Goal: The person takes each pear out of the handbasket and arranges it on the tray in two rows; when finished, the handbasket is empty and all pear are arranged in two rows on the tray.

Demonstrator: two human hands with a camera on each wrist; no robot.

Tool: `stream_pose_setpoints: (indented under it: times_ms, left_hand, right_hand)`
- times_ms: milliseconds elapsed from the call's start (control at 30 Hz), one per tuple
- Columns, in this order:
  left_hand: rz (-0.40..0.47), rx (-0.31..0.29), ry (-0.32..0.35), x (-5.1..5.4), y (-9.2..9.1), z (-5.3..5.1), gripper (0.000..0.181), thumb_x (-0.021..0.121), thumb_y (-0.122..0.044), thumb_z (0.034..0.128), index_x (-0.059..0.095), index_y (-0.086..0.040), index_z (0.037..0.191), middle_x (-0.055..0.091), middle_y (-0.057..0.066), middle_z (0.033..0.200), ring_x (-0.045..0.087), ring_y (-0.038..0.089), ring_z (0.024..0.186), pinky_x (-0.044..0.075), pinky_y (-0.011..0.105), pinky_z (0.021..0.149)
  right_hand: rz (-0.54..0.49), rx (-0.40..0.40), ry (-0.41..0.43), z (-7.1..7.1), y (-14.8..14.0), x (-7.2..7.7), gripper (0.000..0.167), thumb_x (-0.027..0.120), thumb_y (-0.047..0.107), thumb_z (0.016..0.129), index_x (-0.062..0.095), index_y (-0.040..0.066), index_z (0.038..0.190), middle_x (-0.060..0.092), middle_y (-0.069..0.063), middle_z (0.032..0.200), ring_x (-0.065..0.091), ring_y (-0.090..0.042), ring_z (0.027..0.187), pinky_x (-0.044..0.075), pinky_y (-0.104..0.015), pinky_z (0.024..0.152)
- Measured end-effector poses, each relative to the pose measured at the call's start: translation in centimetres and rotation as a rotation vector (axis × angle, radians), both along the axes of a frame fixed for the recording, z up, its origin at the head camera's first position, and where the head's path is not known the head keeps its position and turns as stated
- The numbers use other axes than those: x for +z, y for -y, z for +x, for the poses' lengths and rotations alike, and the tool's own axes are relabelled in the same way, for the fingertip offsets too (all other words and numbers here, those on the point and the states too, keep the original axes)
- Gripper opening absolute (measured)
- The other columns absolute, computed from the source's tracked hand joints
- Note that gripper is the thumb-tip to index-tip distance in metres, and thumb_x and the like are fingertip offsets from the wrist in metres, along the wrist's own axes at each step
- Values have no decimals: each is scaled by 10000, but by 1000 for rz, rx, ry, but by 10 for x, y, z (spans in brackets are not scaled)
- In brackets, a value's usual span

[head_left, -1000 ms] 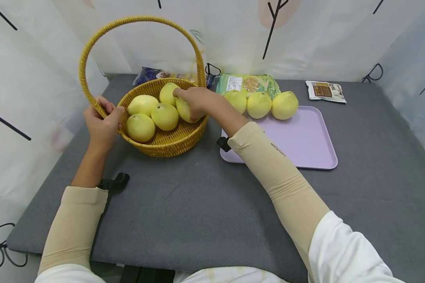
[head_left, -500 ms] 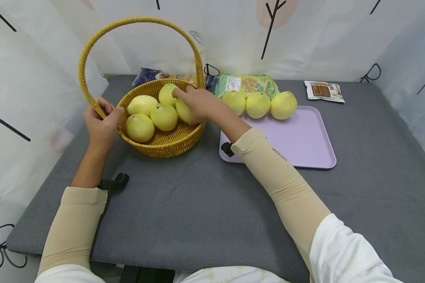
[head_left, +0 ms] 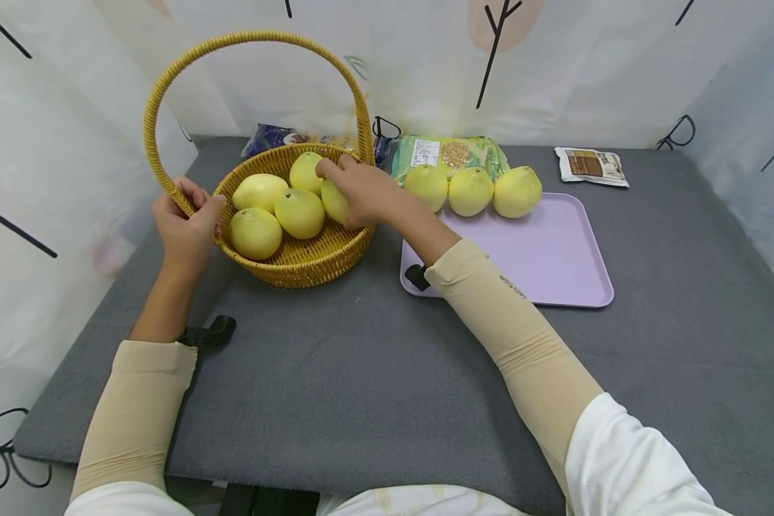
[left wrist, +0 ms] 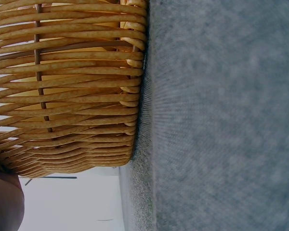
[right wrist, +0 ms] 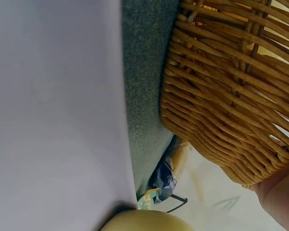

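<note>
A yellow wicker basket (head_left: 309, 272) with a tall arched handle stands at the table's back left, with several pale yellow pomelos inside, one of them a front pomelo (head_left: 256, 233). At its left side my left hand (head_left: 187, 222) grips the foot of the handle and the rim. My right hand (head_left: 364, 190) reaches over the right rim and holds a pomelo (head_left: 333, 201) that lies partly under the fingers. In the right wrist view, part of the right hand (right wrist: 282, 195) shows beside the basket wall (right wrist: 221, 96); the fingertips are hidden.
Right of the basket lies a lilac tray (head_left: 555, 265), with a row of three pomelos (head_left: 471, 191) along its back edge. Behind are a green packet (head_left: 458, 152) and a dark blue packet (head_left: 267, 140). A small white-brown packet (head_left: 592, 167) lies at the back right.
My right wrist and forearm have shifted slightly, while that hand stays on the same pomelo. The left hand and the basket have hardly moved.
</note>
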State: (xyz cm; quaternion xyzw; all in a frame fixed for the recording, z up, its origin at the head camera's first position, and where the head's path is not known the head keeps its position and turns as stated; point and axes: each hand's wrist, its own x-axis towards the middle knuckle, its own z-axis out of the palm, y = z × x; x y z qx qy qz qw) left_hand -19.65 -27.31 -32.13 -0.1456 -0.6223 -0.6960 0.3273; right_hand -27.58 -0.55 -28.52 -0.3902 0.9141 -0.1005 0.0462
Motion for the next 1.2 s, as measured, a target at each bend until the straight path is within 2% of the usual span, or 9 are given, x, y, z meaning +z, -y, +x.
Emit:
stream_pose_setpoints:
  times_ms: [133, 333, 567, 800, 1033, 1200]
  left_hand:
    - [-32, 20, 1, 0, 0, 0, 276, 598, 143, 841, 377, 59, 698, 411, 83, 535, 378, 141, 382, 337, 203, 375]
    - [-1, 13, 21, -1, 0, -1, 279, 607, 146, 832, 388, 48, 690, 412, 85, 534, 375, 146, 385, 333, 205, 378]
    - [-13, 11, -4, -1, -1, 0, 287, 599, 155, 837, 379, 46, 689, 403, 79, 533, 373, 135, 376, 332, 202, 376]
    - [18, -8, 3, -1, 1, -1, 297, 616, 152, 831, 380, 46, 686, 404, 85, 538, 375, 141, 376, 337, 202, 380]
    - [-19, 10, -6, -2, 1, 0, 293, 608, 145, 840, 373, 56, 691, 409, 80, 540, 382, 133, 375, 343, 202, 380]
    - [0, -3, 1, -1, 1, 0, 297, 613, 143, 840, 377, 49, 686, 405, 79, 537, 377, 133, 377, 341, 195, 384]
  right_hand:
    - [-21, 7, 2, 0, -1, -1, 735, 733, 113, 823, 342, 182, 1442, 439, -151, 1292, 512, -271, 915, 463, -393, 753]
    - [-70, 25, -15, -1, -3, -2, 735, 744, 117, 825, 344, 160, 1441, 431, -157, 1307, 518, -273, 945, 467, -398, 776]
    - [-176, 20, -56, -2, -7, -1, 794, 798, 216, 825, 328, 132, 1461, 414, -161, 1323, 523, -269, 1022, 471, -390, 871]
    - [-292, 30, -62, 3, -10, 2, 817, 831, 246, 814, 353, 101, 1460, 393, -159, 1417, 494, -278, 1184, 453, -394, 968]
    - [-332, 30, -61, 10, -13, 4, 821, 843, 270, 812, 361, 107, 1456, 379, -135, 1442, 477, -264, 1218, 442, -377, 986]
    - [-373, 38, -62, 15, -17, 6, 837, 850, 271, 807, 366, 94, 1466, 377, -131, 1439, 482, -263, 1203, 445, -386, 981]
